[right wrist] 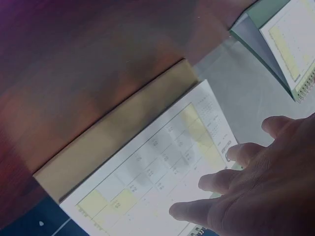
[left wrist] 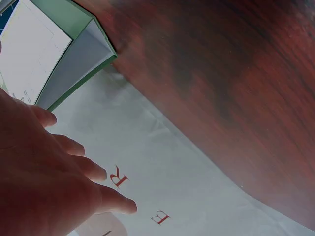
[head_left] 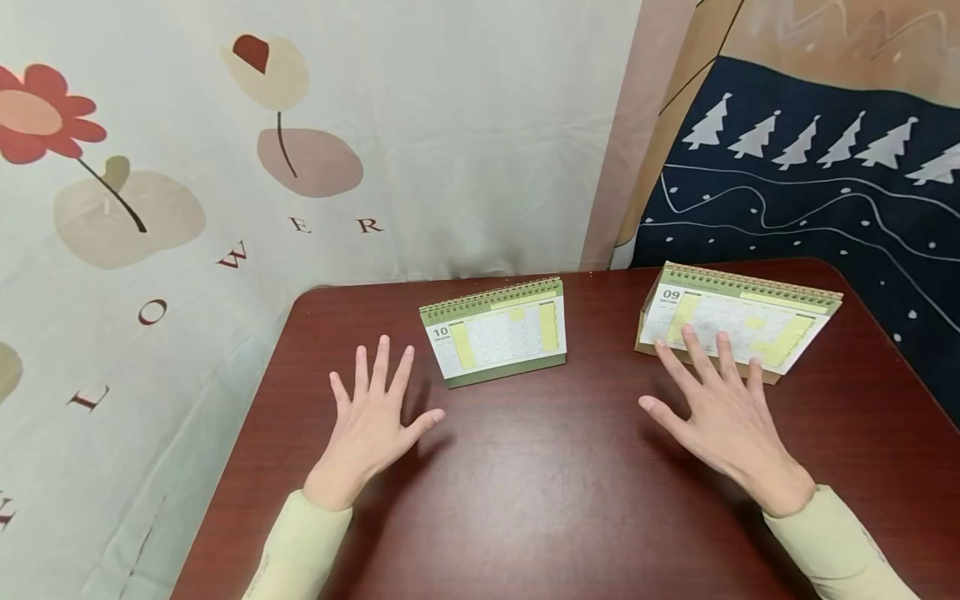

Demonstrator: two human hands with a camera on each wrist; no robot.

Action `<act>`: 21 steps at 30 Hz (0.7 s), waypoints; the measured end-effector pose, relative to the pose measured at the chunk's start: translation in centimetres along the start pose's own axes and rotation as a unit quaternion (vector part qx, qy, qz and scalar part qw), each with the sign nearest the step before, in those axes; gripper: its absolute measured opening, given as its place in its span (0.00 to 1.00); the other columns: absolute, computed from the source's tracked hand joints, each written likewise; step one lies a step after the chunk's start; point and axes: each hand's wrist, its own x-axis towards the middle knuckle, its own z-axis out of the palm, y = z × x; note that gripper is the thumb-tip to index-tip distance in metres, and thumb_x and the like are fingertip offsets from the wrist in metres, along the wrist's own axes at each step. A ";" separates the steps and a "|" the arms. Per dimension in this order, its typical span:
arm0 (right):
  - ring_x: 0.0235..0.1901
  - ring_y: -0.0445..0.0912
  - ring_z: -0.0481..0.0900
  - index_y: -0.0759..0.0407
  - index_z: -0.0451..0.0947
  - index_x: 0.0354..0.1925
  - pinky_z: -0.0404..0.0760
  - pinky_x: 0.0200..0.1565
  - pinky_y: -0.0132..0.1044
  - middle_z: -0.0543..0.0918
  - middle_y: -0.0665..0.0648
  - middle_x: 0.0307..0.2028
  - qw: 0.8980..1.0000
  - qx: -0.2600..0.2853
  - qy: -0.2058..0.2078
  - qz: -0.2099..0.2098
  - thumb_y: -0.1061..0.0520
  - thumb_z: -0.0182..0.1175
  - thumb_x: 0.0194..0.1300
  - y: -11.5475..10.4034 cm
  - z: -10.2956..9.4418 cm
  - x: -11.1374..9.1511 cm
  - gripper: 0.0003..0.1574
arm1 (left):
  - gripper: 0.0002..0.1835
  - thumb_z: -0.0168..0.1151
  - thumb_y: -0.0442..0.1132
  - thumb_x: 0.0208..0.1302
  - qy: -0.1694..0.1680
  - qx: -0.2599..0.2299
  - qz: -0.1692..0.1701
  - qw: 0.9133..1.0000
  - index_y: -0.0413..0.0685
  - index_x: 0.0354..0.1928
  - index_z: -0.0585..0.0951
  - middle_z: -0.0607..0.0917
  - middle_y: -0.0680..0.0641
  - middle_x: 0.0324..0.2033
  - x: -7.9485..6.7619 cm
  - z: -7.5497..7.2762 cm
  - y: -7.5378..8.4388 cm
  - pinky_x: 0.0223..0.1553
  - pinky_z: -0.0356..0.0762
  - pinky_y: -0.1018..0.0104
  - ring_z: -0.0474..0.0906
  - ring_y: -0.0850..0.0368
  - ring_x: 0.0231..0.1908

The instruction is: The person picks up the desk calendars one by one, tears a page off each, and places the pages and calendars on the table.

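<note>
Two spiral-bound desk calendars stand tent-like on the dark red table. The smaller calendar [head_left: 498, 329], with a green base and the number 10, is near the middle of the back. A larger calendar [head_left: 720, 312] with a brown base and the number 09 stands at the back right. My left hand [head_left: 371, 429] is spread wide, palm down, to the left of the green-based calendar, holding nothing. With its fingers fanned out, my right hand [head_left: 723, 417] overlaps the lower front of the brown-based calendar in the head view. The right wrist view shows fingers [right wrist: 192, 210] over its page.
The wooden table [head_left: 525, 492] has rounded back corners. Behind it hangs a pale cloth [head_left: 465, 125] printed with flowers and letters. A dark blue cloth [head_left: 795, 196] with white trees hangs at the right, close to the table's edge.
</note>
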 end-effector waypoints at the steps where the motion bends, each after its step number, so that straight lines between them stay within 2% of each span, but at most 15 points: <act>1: 0.80 0.67 0.32 0.47 0.57 0.81 0.39 0.65 0.82 0.45 0.61 0.83 1.000 0.002 0.001 0.001 0.25 0.53 0.70 -0.1 0.0 0.0 0.52 | 0.56 0.53 0.77 0.65 0.000 -0.001 0.000 1.000 0.56 0.84 0.46 0.34 0.45 0.83 0.0 0.0 0.0 0.68 0.29 0.19 0.26 0.35 0.80; 10: 0.80 0.67 0.33 0.45 0.54 0.82 0.38 0.67 0.81 0.45 0.60 0.83 1.000 0.029 0.010 -0.004 0.25 0.52 0.72 -1.7 -0.1 0.7 0.52 | 0.55 0.54 0.75 0.67 0.005 -0.022 -0.001 1.000 0.56 0.84 0.45 0.34 0.45 0.83 0.0 -0.3 0.3 0.67 0.31 0.18 0.26 0.35 0.80; 21: 0.80 0.66 0.33 0.42 0.49 0.83 0.40 0.67 0.80 0.44 0.59 0.83 0.998 0.060 0.010 -0.030 0.26 0.50 0.74 -4.3 0.3 2.2 0.51 | 0.53 0.54 0.72 0.69 0.000 -0.082 -0.012 0.997 0.53 0.84 0.45 0.35 0.45 0.83 0.1 -0.4 1.0 0.67 0.34 0.18 0.29 0.33 0.80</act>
